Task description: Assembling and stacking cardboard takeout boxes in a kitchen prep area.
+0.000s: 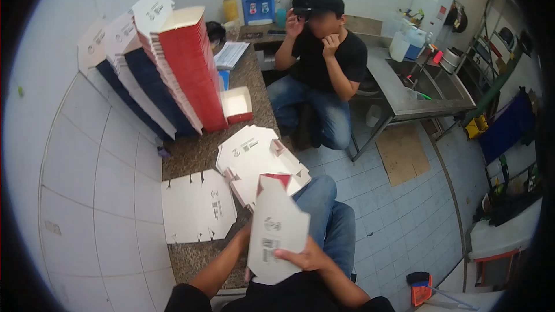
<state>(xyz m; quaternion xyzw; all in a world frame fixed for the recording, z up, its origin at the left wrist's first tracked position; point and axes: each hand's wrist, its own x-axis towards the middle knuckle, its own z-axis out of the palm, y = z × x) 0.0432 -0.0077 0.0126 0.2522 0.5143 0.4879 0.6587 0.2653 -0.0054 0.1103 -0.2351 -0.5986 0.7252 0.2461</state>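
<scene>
I hold a flat white cardboard box blank (276, 228) upright in front of me, its red inner side just showing at the top. My right hand (305, 259) grips its lower right edge with fingers on its face. My left hand (243, 238) is behind its left edge, mostly hidden. On the speckled counter (196, 155) lie a heap of flat white blanks (257, 159) and another blank (196, 207) to the left.
Tall leaning stacks of red (193, 69) and dark blue (147, 89) flat boxes stand at the counter's back by the tiled wall. One folded red box (238, 106) sits open. A person in black (321, 69) sits ahead. A steel sink table (416, 95) is right.
</scene>
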